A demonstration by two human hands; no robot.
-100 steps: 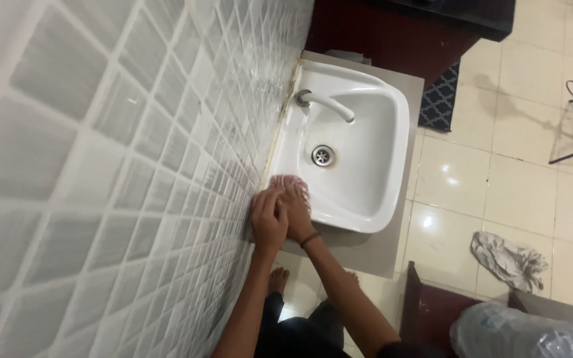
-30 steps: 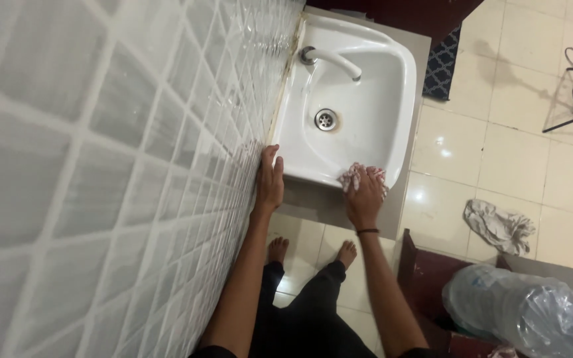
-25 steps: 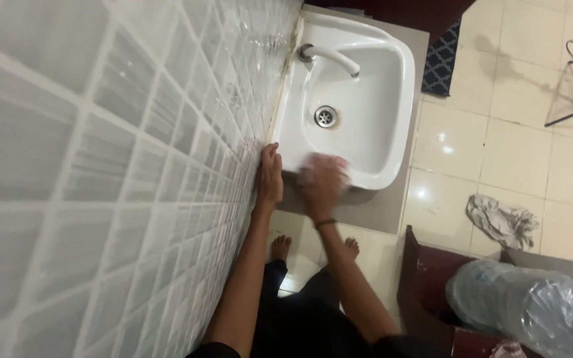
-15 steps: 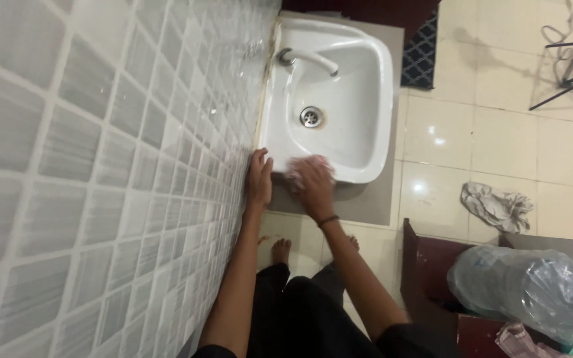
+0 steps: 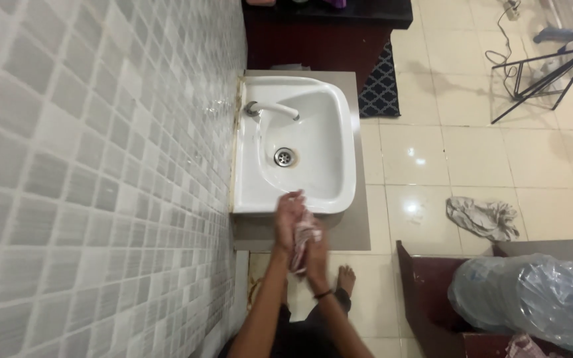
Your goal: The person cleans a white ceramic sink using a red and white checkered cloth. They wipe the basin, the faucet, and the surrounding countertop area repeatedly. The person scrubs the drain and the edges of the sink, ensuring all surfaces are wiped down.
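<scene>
Pink cloth (image 5: 304, 233), bunched, sits pressed between both hands at the front edge of the white sink (image 5: 336, 142). A moment ago the left hand rested flat by the grey tiled wall (image 5: 87, 172) while the right hand rubbed the cloth along the rim; now the two hands have come together, so wiping has paused and the cloth is being gathered or wrung. The left hand (image 5: 288, 219) curls around the cloth's upper part. The right hand (image 5: 314, 255), with a dark wristband, grips it from below. Farther right, a crumpled rag (image 5: 484, 217) lies on the floor tiles.
</scene>
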